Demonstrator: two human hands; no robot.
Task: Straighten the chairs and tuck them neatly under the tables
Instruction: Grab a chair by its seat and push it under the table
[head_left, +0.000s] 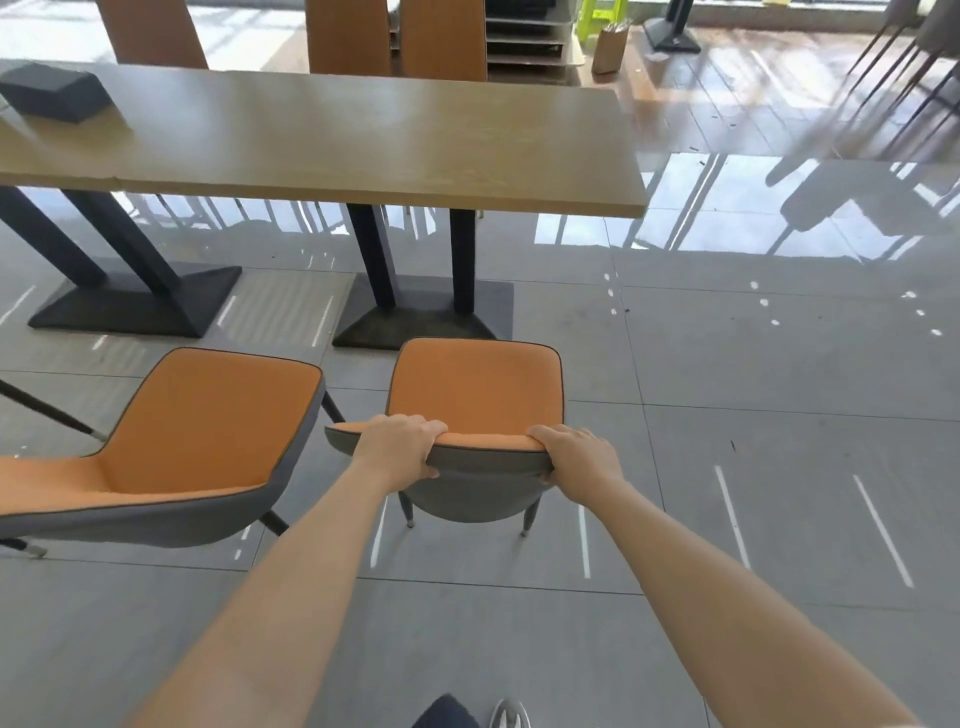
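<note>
- Orange chair (475, 384) stands clear of the wooden table (332, 140), seat facing it
- Left hand (400, 449) and right hand (579, 457) both closed round the top of its backrest
- Second chair (208, 415) just beside, turned askew

Left chair (171, 447) cut by edge; far chairs (893, 83) blurred

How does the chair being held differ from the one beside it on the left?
The held chair faces the table squarely, while the left chair is turned sideways. Both hands, left hand and right hand, grip the held chair's backrest top; nothing touches the left chair. The held chair stands before the table's right pedestal base; the left chair sits off to its left. Both have orange upholstery, grey shells and dark legs, and neither is tucked in.
</note>
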